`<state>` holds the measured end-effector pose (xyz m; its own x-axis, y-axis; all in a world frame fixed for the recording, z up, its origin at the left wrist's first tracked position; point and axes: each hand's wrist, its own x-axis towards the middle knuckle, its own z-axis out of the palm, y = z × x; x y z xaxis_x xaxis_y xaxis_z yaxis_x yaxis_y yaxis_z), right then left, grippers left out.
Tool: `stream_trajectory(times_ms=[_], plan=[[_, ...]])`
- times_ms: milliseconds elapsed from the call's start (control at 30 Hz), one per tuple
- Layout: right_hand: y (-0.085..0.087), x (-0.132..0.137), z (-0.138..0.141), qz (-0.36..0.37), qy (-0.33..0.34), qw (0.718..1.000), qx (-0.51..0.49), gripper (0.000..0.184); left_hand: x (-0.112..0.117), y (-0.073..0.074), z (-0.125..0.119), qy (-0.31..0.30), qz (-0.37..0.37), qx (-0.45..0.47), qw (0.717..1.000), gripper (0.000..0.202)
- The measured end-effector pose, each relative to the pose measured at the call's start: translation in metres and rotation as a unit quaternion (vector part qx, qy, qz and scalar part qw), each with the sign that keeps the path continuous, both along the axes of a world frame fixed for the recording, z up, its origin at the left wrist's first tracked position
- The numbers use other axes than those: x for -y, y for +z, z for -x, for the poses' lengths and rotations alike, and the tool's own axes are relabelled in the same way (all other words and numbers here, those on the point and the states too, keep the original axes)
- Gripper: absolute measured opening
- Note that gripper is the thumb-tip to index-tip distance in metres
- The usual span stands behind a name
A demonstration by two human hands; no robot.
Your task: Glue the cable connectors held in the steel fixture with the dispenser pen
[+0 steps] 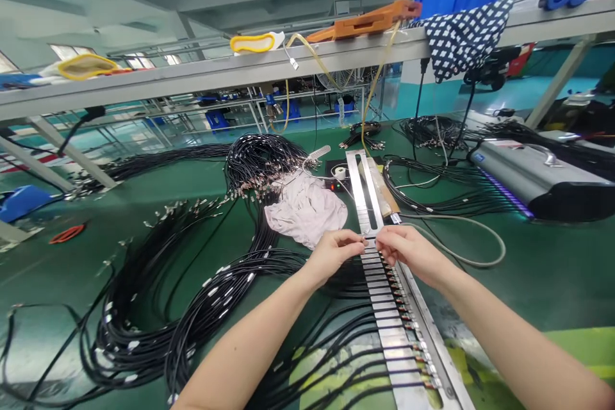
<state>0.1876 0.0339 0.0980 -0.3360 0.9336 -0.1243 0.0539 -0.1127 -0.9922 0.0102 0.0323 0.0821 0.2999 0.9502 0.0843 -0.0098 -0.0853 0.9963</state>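
A long slotted metal strip point(384, 315) runs away from me across the bench, with a row of black cables point(346, 330) laid across it. Their small metal connectors point(423, 359) line up along its right side. At the strip's upper part, my left hand point(334, 256) pinches a black cable from the left. Just across from it, my right hand point(408, 248) is closed at the end of that cable, above the topmost connectors. The fingers largely hide the cable end.
Coiled black cables point(192, 314) fill the left, with a bundle point(264, 160) behind. A pale cloth point(307, 208) lies beyond my left hand. A grey lamp housing point(542, 173) with a violet glow stands at right. An overhead shelf rail point(192, 77) crosses the view.
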Motion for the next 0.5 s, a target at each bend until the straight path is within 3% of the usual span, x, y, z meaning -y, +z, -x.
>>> stream_trajectory(times_ms=[167, 367, 500], plan=[[-0.008, 0.008, -0.020, -0.052, 0.008, 0.995, 0.082, 0.029, -0.018, 0.013, 0.035, 0.096, 0.013, 0.003, 0.995, 0.028], [-0.050, 0.042, -0.069, -0.090, 0.008, 0.962, 0.257, 0.037, -0.054, 0.026, 0.097, 0.250, -0.017, -0.034, 0.967, 0.033], [-0.073, 0.066, -0.090, -0.092, 0.010, 0.943, 0.320, 0.039, -0.082, 0.017, 0.142, 0.368, -0.017, -0.092, 0.925, 0.022]])
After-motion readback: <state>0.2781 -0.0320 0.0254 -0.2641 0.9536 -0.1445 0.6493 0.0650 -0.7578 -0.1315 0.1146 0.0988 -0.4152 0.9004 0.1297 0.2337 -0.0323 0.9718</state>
